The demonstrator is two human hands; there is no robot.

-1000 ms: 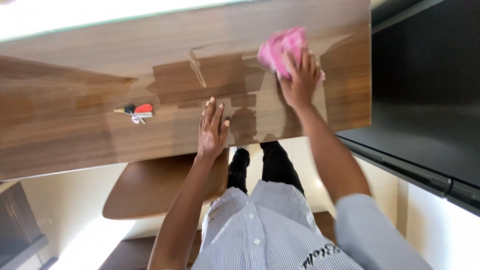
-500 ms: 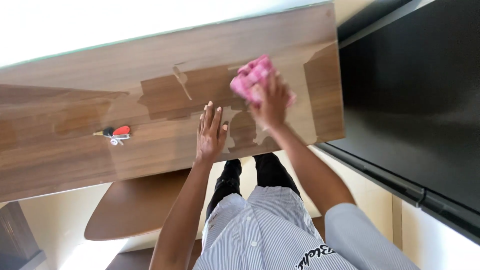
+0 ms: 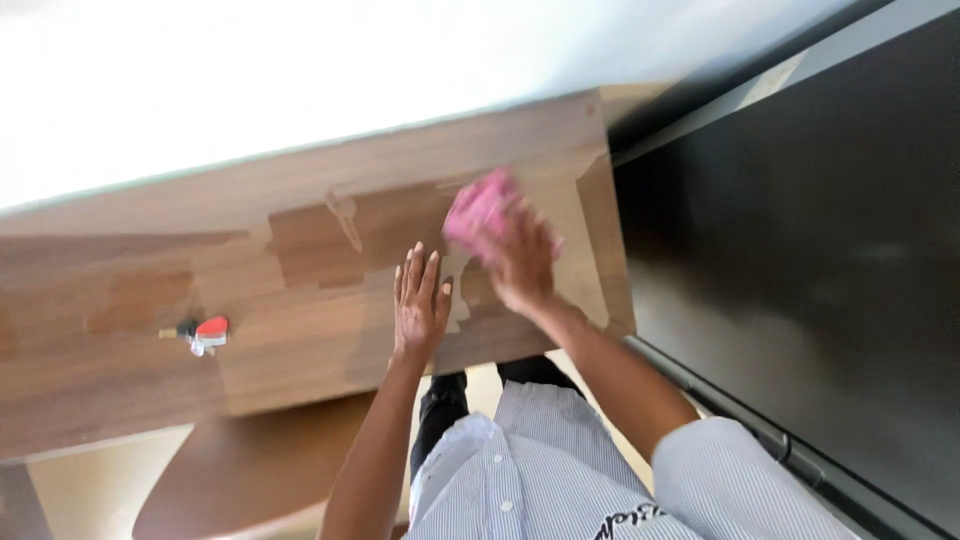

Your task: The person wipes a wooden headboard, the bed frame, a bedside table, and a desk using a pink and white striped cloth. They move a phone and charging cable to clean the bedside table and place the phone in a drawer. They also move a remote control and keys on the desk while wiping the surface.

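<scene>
Now | right hand (image 3: 522, 268) closed on pink cloth (image 3: 480, 212), frame centre | left hand (image 3: 419, 305) laid open, flat on wooden table (image 3: 300, 260)

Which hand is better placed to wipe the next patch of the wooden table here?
Likely the right. The right hand already presses the pink cloth on the wooden table, near its right end. The left hand lies flat and empty beside it, fingers spread, seemingly only bracing.
</scene>
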